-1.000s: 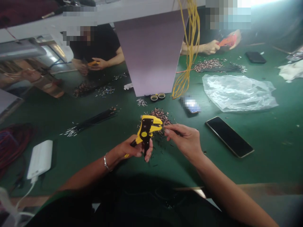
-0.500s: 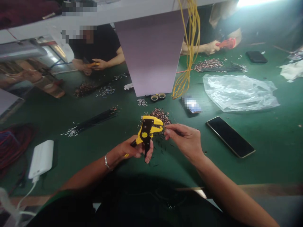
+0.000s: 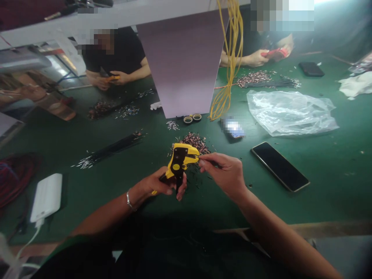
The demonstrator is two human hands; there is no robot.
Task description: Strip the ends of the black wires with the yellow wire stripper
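My left hand [image 3: 158,184], with a bracelet on its wrist, is shut around the handles of a yellow-and-black automatic wire stripper [image 3: 178,162]. My right hand [image 3: 223,174] pinches a thin dark wire [image 3: 207,162] and feeds its end to the stripper's jaws. The jaw contact itself is partly hidden by my fingers. Behind the tool lies a heap of copper-ended wire pieces [image 3: 195,142]. Short black wire scraps [image 3: 197,182] are scattered on the green mat [image 3: 325,205] beneath my hands.
A bundle of black wires [image 3: 112,149] lies left, near a white power bank [image 3: 46,197]. To the right are a black phone [image 3: 279,166] and a plastic bag [image 3: 290,114]. A lilac panel [image 3: 180,62] and yellow cable [image 3: 229,58] hang ahead; two co-workers [image 3: 116,62] work beyond.
The whole scene sits slightly further left in the picture. My right hand's fingers are a little closer to the stripper, and my left hand's grip looks unchanged.
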